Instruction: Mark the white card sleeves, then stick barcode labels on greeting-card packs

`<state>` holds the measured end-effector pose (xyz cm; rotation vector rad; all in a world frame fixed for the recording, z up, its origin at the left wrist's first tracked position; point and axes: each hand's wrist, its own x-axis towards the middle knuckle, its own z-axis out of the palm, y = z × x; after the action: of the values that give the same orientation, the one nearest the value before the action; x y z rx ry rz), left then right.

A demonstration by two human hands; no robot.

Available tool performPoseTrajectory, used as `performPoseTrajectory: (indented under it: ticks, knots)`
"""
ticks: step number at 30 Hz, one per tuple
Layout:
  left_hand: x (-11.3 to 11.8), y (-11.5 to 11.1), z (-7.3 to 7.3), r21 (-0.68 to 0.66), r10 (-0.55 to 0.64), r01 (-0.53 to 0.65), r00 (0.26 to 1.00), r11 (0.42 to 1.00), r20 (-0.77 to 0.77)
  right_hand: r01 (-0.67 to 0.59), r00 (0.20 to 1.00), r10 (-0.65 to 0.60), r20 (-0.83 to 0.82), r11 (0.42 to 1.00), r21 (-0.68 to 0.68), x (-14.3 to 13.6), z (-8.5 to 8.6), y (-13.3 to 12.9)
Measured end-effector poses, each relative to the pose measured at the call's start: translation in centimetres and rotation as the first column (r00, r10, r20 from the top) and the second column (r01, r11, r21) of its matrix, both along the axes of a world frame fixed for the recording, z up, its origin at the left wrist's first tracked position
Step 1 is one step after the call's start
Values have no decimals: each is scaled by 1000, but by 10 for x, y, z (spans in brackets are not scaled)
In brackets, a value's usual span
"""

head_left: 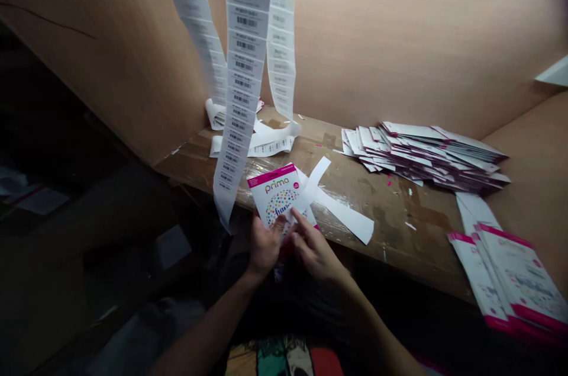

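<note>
A white packet with a pink top edge and the word "prima" is held in front of me, above the near edge of the table. My left hand grips its lower left part, thumb on the front. My right hand is at its lower right, fingers bent and pressed together near a white paper strip that crosses the packet's right side. Whether the right fingers pinch the strip or the packet is too small to tell. Another white strip lies on the table to the right.
Long barcode label strips hang down before the back board and curl onto the brown taped table. A heap of packets lies at the back right, more pink-edged packets at the front right.
</note>
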<state>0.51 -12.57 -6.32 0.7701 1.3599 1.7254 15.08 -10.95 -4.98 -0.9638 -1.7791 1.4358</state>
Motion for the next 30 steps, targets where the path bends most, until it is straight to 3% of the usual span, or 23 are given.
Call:
performPoseTrajectory:
  ticks: [3,5,7,9,10,11,15,18,20,23,25,27,30]
  knots:
    - [-4,-2,1,13,9,-9,1000,1000,14,-99,986,82,142,989,113,-5,6,-7]
    - [-9,-4,2,9,23,-23,999,1000,35,-100,970,50,236,973,208,-4,13,-7]
    - [-16,-6,4,12,34,-35,998,999,61,40,946,-151,286,933,359,0,22,1]
    - [-23,-8,8,16,17,-19,995,1000,102,209,892,-380,247,828,520,4,30,16]
    - [-25,-10,10,17,-11,9,992,1000,129,257,876,-435,208,786,563,5,33,24]
    - [-26,-11,12,20,-51,48,986,999,160,270,885,-431,175,782,561,6,35,32]
    - [-24,-16,18,77,-165,151,960,985,224,237,961,-265,76,934,267,-2,35,47]
    - [-19,-18,21,94,-159,144,968,985,192,350,928,-367,69,919,181,-10,30,45]
    - [-17,-18,24,63,-139,130,977,989,164,361,928,-369,54,925,121,-11,28,41]
    - [-18,-20,27,23,-140,138,981,990,136,228,970,-238,-55,962,-147,-8,31,39]
    - [-23,-21,23,38,-199,196,963,980,183,126,970,-183,-161,941,-313,-4,33,38]
    - [-29,-23,10,74,-292,284,894,956,339,107,945,-212,-249,921,-375,-2,33,36]
    - [-32,-23,-20,135,-409,427,655,894,635,171,883,-318,-346,904,-393,-2,32,28]
